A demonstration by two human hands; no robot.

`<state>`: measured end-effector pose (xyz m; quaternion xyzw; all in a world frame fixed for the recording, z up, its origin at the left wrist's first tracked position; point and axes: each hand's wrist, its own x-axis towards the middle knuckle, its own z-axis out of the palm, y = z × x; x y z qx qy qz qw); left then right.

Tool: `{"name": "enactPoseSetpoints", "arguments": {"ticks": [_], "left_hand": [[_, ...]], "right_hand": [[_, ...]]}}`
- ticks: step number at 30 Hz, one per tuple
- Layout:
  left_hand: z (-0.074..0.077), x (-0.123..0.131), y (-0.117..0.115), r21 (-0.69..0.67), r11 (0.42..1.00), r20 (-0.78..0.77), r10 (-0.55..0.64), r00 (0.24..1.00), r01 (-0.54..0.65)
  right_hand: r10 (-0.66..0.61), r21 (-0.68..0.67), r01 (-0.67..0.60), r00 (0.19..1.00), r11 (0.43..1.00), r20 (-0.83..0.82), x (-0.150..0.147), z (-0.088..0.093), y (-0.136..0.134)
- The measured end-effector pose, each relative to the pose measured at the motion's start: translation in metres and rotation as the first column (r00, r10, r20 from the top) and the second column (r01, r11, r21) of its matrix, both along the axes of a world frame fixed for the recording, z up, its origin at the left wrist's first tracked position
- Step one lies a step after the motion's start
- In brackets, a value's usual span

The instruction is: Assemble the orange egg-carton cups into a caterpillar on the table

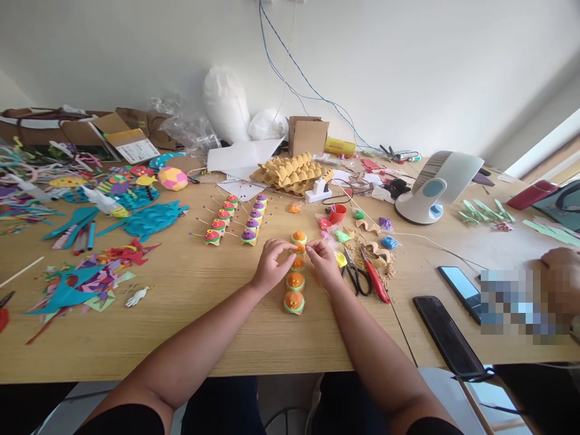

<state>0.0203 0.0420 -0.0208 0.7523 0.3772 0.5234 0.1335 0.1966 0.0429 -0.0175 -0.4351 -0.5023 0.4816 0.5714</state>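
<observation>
A row of orange egg-carton cups (295, 283) with green rims runs toward me on the wooden table (190, 338). My left hand (270, 264) pinches at the left side of one cup near the far end of the row. My right hand (322, 261) pinches at its right side. Both hands have fingers curled together; what they pinch is too small to name. Two finished caterpillar rows, one red-topped (222, 220) and one purple-topped (254, 219), lie a little further back to the left.
Scissors (356, 275) and red-handled pliers (375, 279) lie right of my hands. Two phones (448, 335) rest near the right edge. A white fan (437, 187), egg carton (290, 172), clay bits and paper scraps (86, 284) cover the back and left. Another person's hand (562, 266) rests at far right.
</observation>
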Motion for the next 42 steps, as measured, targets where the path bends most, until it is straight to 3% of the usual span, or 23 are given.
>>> {"name": "enactPoseSetpoints", "arguments": {"ticks": [10,18,28,42], "left_hand": [[-0.0013,0.0,0.001,-0.01,1.0,-0.003,-0.015,1.0,0.015],[-0.0007,-0.0003,0.0007,0.001,1.0,-0.004,-0.01,1.0,0.01],[0.001,0.0005,-0.0018,-0.026,0.999,-0.01,-0.025,1.0,0.025],[0.0019,-0.0001,0.0004,0.01,1.0,-0.016,-0.021,1.0,0.022]], "right_hand": [[0.047,-0.034,-0.044,0.994,0.998,0.097,0.0022,-0.0048,-0.0006],[0.073,-0.065,-0.074,0.997,0.995,-0.011,-0.0021,0.0001,-0.0001],[0.051,-0.068,-0.04,0.982,0.997,0.181,0.0009,0.0021,-0.0046],[0.112,0.041,-0.131,0.943,0.991,0.314,-0.0019,0.003,-0.0066]]}}
